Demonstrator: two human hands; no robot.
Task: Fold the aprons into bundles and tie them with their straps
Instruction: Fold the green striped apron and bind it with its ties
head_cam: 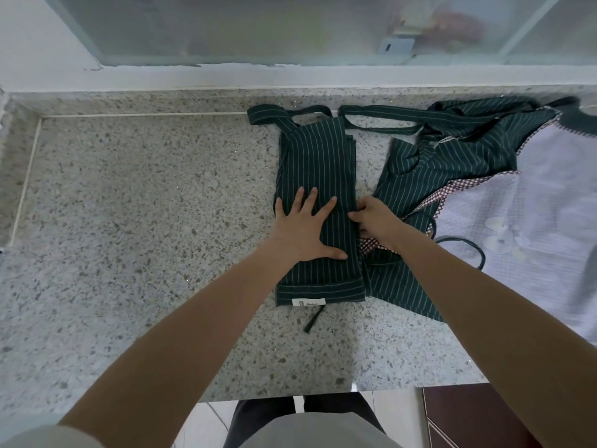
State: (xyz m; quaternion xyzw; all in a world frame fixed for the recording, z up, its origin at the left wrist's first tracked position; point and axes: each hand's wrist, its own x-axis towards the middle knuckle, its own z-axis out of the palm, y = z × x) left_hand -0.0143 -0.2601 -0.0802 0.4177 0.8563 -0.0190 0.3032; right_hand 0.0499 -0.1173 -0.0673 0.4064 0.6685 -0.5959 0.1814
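A dark green striped apron (318, 176) lies folded into a long strip mid-counter (129, 221) — its white label (308, 302) carries print too small to read. The left hand (305, 226) presses flat on it, fingers spread wide; the right hand (376, 219) pinches its right edge. Beside it lie three more — a second striped apron (452, 163), a checked apron (445, 195), a pale lilac apron (533, 205).

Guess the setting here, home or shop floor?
Probably a home kitchen or utility corner: a speckled stone counter under a frosted sliding window, tiled floor below, household aprons heaped at the right.
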